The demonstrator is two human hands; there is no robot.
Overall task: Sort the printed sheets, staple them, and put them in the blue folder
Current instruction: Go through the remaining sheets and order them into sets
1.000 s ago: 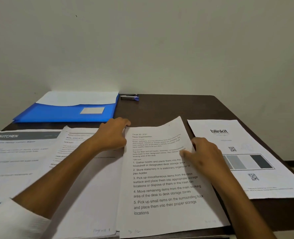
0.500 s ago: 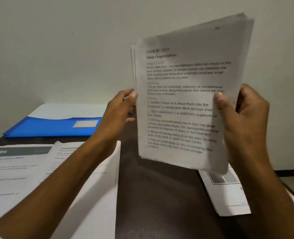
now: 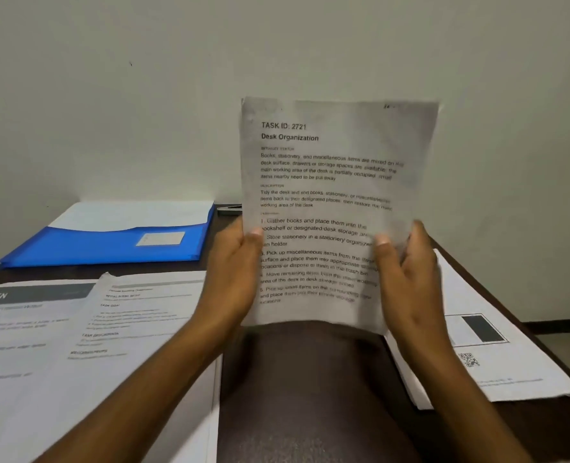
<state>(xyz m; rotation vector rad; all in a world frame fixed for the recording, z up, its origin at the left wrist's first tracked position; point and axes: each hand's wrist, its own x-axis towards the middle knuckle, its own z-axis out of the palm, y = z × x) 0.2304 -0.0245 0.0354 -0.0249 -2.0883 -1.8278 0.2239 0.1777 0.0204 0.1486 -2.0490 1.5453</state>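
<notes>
At the far left, a white printed sheet with a grey "KITCHEN" header band (image 3: 26,329) lies flat on the dark brown wooden desk (image 3: 303,396). Overlapping its right side is a second white printed sheet with small headings (image 3: 143,345), its top left corner slightly curled. Behind these two, near the wall, a blue plastic folder with a pale label (image 3: 110,245) lies flat, white paper showing above its front flap. Just right of the folder, a small grey metal stapler (image 3: 229,209) peeks out, mostly hidden behind the raised pages.

The left hand (image 3: 233,272) grips the left edge of a white printed stack headed "TASK ID: 2721 Desk Organization" (image 3: 327,182), thumb on the front. The stack stands upright above the desk, facing the camera. The right hand (image 3: 407,272) grips its right edge, thumb pressed on the front and fingers curled behind.

At the far right, a white sheet with a dark rectangle and a QR code (image 3: 484,362) lies flat on the desk.
</notes>
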